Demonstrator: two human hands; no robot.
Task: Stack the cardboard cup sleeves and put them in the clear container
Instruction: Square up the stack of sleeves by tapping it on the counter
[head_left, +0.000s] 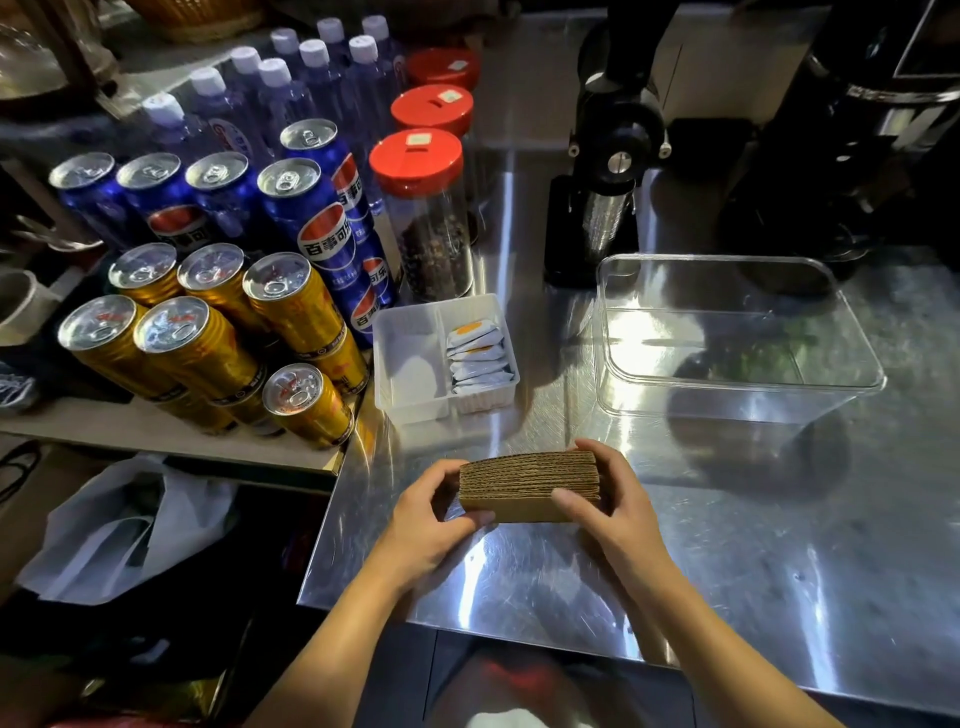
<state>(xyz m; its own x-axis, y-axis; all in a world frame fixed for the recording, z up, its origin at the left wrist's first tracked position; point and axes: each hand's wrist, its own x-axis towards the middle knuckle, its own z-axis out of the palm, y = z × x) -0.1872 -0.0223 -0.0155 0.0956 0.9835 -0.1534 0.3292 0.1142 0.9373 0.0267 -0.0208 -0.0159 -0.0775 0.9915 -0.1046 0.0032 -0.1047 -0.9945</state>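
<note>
2 hands, the left hand (431, 514) and right hand (608, 499), are closed around a stack of sleeves (530, 486) near the clear box (737, 395).

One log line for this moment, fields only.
left hand: gripping sleeve stack | right hand: gripping it too | clear container: empty | stage: not placed
</note>
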